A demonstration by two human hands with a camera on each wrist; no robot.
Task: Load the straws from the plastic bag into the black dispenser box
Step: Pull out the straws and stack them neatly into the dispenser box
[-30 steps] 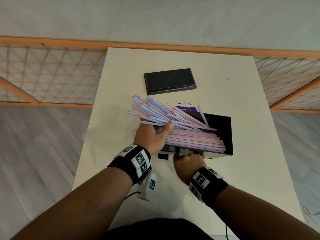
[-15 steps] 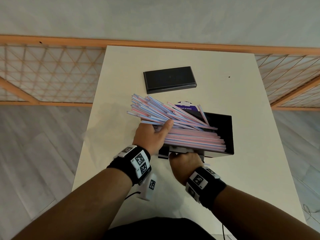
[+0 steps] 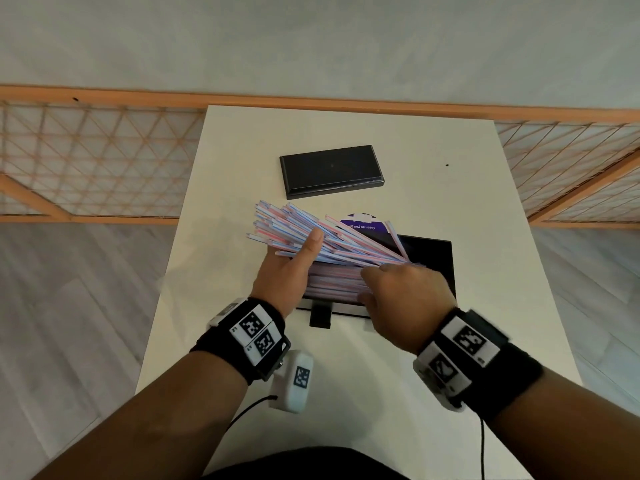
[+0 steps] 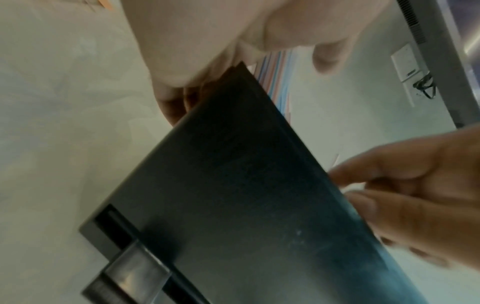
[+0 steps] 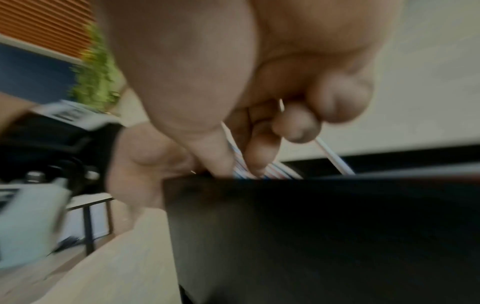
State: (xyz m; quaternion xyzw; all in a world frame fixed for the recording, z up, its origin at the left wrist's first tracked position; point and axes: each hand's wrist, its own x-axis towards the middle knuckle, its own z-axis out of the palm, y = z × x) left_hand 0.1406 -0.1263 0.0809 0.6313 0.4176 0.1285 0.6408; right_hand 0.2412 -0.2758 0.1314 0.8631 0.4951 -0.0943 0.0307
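While the left hand (image 3: 289,271) props up a fanned sheaf of straws (image 3: 311,233) at the left end of the black dispenser box (image 3: 434,261), its thumb lies straight along their underside and the other fingers are hidden beneath, so whether they curl round the bundle I cannot tell. The straws slant from high left down into the box, their left ends hanging out over the worktop (image 3: 221,306) (a flatter layer already lies inside, beneath them). Behind the fan a purple printed label (image 3: 358,221) peeps out, probably the plastic bag, though too little shows to be sure. Farther back lies a flat black lid (image 3: 330,171), well apart from the box. To the right, the right hand (image 3: 403,299) reaches over the near wall with fingers loosely curled, tips down among the straws; the right wrist view is blurred, and whether it pinches any is unclear.

The step in hand looks like settling the bundle. Next, I judge, the raised ends want lowering and nudging rightward until every straw lies level within the walls, gently, lest loose ones slide out.
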